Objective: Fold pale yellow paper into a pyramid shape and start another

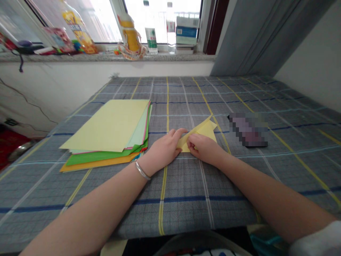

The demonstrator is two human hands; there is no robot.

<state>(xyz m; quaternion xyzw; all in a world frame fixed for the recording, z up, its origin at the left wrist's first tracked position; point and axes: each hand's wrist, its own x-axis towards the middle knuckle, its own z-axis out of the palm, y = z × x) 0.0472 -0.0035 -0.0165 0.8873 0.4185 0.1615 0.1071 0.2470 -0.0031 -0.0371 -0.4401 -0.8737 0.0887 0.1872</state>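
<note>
A sheet of pale yellow paper (199, 134), folded into an angular shape, lies on the checked grey cloth (186, 192). My right hand (201, 148) pinches its lower part between fingers and thumb. My left hand (163, 150) grips the paper's left side, with a silver bangle (142, 170) on that wrist. Part of the paper is hidden under my fingers. To the left of my left hand lies a stack of coloured paper sheets (109, 125), pale yellow on top, with green and orange showing below.
A pixelated dark object (248, 129) lies on the cloth to the right. Behind the cloth, a stone windowsill (106, 57) holds bottles and boxes. A grey curtain (255, 35) hangs at the back right, and the cloth's near edge runs below my forearms.
</note>
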